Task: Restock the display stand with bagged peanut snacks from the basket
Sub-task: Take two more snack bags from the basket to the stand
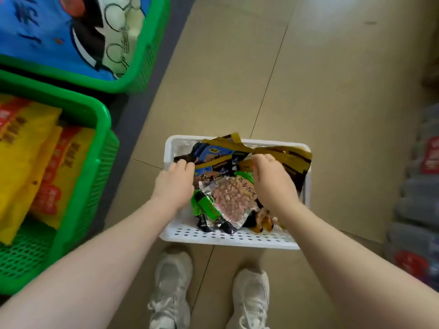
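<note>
Here the work is at the picking stage: both hands are down in the white basket [228, 238] that sits on the tiled floor at lower centre of the frame, just beyond the person's white shoes [173, 288].

The left hand [174, 180] is at the basket's left side, its fingers curled over the edge of a blue and black snack bag [213, 160]; it looks to be pinching that bag, though the fingertips are turned away from view. The right hand [270, 179] is right of centre, knuckles up, fingers bent down among the packets; whether it has closed on one I cannot tell. The two hands are apart, with the clear peanut bag [231, 198] lying between them, its pale pink nuts showing through the film and a green label at its upper corner. Brown and gold bags [294, 160] lean against the far right rim.

The display stand is at the left of the frame, as stacked green baskets [99, 143]. The lower one holds yellow and red packets [35, 148], with bare mesh showing at its near end; the upper one, in the upper left, holds a large blue printed bag [47, 32].

By my judgement, nothing has been lifted out yet. The next move calls for a firm hold on the peanut bag itself, not the packets around it, then a lift clear of the rim and a carry leftward to the stand.
</note>
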Tool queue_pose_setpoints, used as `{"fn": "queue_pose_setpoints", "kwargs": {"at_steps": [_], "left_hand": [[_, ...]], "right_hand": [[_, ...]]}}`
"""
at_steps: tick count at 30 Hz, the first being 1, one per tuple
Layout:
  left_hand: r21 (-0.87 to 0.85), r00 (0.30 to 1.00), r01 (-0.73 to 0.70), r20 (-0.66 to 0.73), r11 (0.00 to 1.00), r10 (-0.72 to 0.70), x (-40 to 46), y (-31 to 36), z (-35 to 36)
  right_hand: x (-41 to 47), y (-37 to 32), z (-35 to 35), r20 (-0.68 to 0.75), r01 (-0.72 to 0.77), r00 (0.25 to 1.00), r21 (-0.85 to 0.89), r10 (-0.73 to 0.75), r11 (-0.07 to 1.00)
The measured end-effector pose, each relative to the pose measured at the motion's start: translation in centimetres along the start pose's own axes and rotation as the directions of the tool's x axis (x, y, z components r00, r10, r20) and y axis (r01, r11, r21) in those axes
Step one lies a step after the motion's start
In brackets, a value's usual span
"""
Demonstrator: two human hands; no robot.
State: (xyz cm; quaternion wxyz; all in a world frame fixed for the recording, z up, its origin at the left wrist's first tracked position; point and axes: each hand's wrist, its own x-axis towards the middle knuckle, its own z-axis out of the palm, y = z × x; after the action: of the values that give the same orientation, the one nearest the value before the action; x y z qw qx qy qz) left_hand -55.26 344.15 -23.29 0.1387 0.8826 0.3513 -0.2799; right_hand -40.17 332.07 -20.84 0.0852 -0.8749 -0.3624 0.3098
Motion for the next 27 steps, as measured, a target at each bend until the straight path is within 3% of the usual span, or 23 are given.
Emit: {"fn": "queue_pose_setpoints", "kwargs": {"at_steps": [3, 7, 10, 13, 17, 21, 24, 27], "left_hand": [[0.071, 0.996, -0.011, -0.087, 0.997, 0.017, 2.1, -0.5, 2.4], [0.032, 0.985, 0.001, -0.171, 0.999, 0.005, 3.5, -0.6, 3.5], [0.072, 0.964, -0.039, -0.262, 0.997, 0.057, 3.5, -0.9, 3.9], [0.185, 0.948, -0.107, -0.277, 0.977, 0.156, 3.0, -1.2, 4.4], [0.166, 0.944, -0.174, -0.253, 0.971, 0.212, 2.7, -1.4, 6.0], [0.135, 0.937, -0.227, -0.241, 0.964, 0.254, 2.0, -1.7, 6.0], [0.104, 0.92, -0.282, -0.254, 0.954, 0.3, -0.3, -2.1, 4.8], [0.105, 0.909, -0.323, -0.243, 0.941, 0.339, -3.7, -2.1, 3.5]], "right_hand": [[2.8, -0.9, 2.2, -0.128, 0.155, 0.98, -0.005, -0.154, 0.988], [5.1, -2.1, 3.5, -0.206, 0.262, 0.942, -0.032, -0.263, 0.964], [5.8, -2.1, 3.8, -0.199, 0.282, 0.938, -0.046, -0.285, 0.958], [6.0, -1.8, 3.9, -0.175, 0.252, 0.948, -0.095, -0.265, 0.963], [6.5, -1.5, 4.2, -0.175, 0.237, 0.95, -0.136, -0.259, 0.962], [6.1, -0.6, 4.0, -0.084, 0.296, 0.95, -0.076, -0.302, 0.952], [3.7, -0.1, 3.0, 0.082, 0.327, 0.939, 0.098, -0.335, 0.94], [0.7, -0.5, 0.9, 0.185, 0.354, 0.909, 0.126, -0.373, 0.927]]}}
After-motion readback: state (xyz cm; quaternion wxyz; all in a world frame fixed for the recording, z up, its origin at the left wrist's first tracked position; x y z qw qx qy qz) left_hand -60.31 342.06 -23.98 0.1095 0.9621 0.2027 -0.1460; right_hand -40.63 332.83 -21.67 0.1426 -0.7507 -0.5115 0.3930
